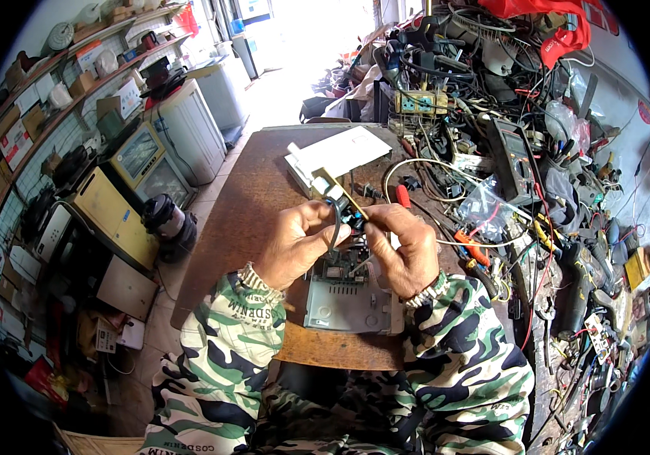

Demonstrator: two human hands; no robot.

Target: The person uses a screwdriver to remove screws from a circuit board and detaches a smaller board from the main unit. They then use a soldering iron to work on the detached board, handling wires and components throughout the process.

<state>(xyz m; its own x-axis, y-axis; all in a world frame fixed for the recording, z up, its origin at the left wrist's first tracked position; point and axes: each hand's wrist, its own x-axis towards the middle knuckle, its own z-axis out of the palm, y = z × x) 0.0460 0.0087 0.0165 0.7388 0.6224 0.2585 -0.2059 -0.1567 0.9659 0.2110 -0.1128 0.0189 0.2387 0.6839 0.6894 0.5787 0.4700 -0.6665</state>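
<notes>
Above the wooden table, my right hand (407, 246) pinches the lower end of a tan circuit board (342, 191), turned nearly edge-on. Dark and blue parts show on its left side, partly hidden by my fingers. My left hand (294, 243) is closed with thumb and fingers on a black cable (335, 226) that curves down beside the board. Beneath both hands lies an opened grey metal casing (349, 307), with electronic parts and wires at its far end. A white cover panel (344, 158) rests farther back on the table.
The brown wooden table (222, 235) borders a heap of cables and tools on the right. There lie a multimeter (516, 161), an orange-handled screwdriver (471, 247) and a power strip (420, 101). Loaded shelves (67, 106) and old appliances (116, 220) stand left.
</notes>
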